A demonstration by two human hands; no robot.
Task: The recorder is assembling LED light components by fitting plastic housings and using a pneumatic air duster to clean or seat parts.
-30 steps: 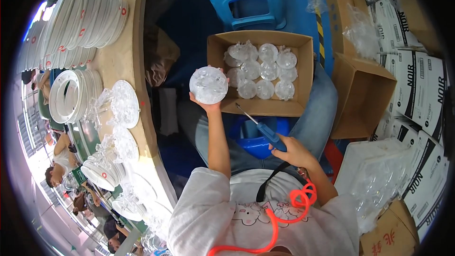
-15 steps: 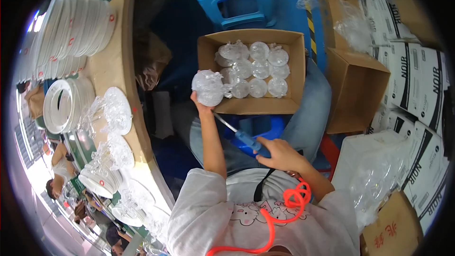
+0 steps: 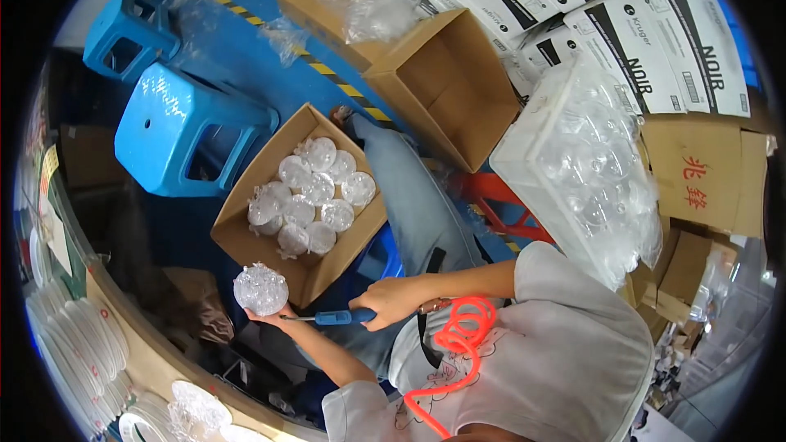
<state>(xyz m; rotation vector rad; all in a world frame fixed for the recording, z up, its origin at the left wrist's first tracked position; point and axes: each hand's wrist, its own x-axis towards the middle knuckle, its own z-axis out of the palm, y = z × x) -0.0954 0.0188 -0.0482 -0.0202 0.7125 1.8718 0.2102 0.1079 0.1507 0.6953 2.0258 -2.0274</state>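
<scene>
In my left hand [image 3: 277, 315] is a round, clear-looking piece in crinkled plastic wrap [image 3: 261, 289], held up by the near-left corner of an open cardboard box [image 3: 233, 237]. My right hand [image 3: 397, 301] is closed round the blue handle of a screwdriver-like tool [image 3: 333, 318]. Its thin metal shaft points left, towards my left hand, and the tip is hard to make out there. Several similar round wrapped pieces [image 3: 318, 188] lie close together in the box. An orange-red coiled cord [image 3: 467, 325] hangs by my right wrist and across my shirt.
Blue plastic stools [image 3: 176, 127] stand beyond the box at left. Beyond my leg is another open carton [image 3: 446, 82]. A white crate of clear wrapped pieces [image 3: 573, 172] sits at right, below stacked white cartons [image 3: 622, 57]. White plates [image 3: 74, 352] line the bench at lower left.
The view has swung to the right, showing more of the white crate and less of the bench. Both hands have kept hold of their things; the tool now lies closer to my left hand.
</scene>
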